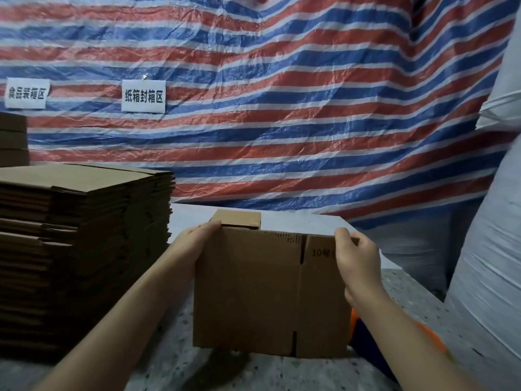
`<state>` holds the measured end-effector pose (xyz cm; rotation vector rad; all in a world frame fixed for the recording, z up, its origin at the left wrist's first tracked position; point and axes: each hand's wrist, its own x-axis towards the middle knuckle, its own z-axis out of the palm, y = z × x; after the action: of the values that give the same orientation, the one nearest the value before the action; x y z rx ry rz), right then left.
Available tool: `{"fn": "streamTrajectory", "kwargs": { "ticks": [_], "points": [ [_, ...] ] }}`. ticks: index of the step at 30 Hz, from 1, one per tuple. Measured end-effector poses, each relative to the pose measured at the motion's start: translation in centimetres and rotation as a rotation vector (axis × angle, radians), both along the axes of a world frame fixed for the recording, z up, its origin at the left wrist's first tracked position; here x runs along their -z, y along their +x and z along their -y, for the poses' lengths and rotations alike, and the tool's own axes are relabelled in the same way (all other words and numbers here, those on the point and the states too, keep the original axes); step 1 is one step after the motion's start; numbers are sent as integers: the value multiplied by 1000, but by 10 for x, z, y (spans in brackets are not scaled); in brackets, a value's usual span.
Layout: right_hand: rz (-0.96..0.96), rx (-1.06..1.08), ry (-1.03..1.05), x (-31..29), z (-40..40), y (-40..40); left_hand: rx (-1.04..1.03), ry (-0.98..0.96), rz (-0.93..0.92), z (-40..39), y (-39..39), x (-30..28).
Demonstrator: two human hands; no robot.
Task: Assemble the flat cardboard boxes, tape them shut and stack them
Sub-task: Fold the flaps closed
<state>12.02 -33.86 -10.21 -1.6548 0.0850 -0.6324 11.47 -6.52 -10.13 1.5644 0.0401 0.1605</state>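
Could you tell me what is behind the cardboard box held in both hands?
Behind the cardboard box, a small cardboard flap or box sticks up, then grey table and the striped tarp. The box covers the tabletop directly behind it.

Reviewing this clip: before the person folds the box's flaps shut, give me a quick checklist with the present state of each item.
1. Left hand grips the box at its upper left corner: ok.
2. Right hand grips the upper right edge: ok.
3. Box opened out from flat: ok, a far flap stands up behind the near panel.
4. Bottom closed and taped: cannot tell, underside hidden.
5. Tape within reach: cannot tell, only an orange object partly shows behind the right forearm.
6. Stack of flat boxes apart from the held box: ok.
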Motion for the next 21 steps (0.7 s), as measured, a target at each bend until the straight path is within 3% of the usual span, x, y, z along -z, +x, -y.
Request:
{"fn": "streamTrajectory", "kwargs": {
  "ticks": [3,10,13,19,21],
  "points": [
    [1,-15,18,0,0,5,-102,-42,-35,8,5,-5],
    [-29,-87,38,3,6,8,-56,47,-67,4,4,-17],
    [-45,-109,32,3,11,9,-124,-34,-134,11,7,-22],
    [-82,-261,33,-4,14,6,74,16,-90,12,7,-28],
    [-84,-321,21,-7,15,4,8,-36,-103,19,5,-31]
  ]
}}
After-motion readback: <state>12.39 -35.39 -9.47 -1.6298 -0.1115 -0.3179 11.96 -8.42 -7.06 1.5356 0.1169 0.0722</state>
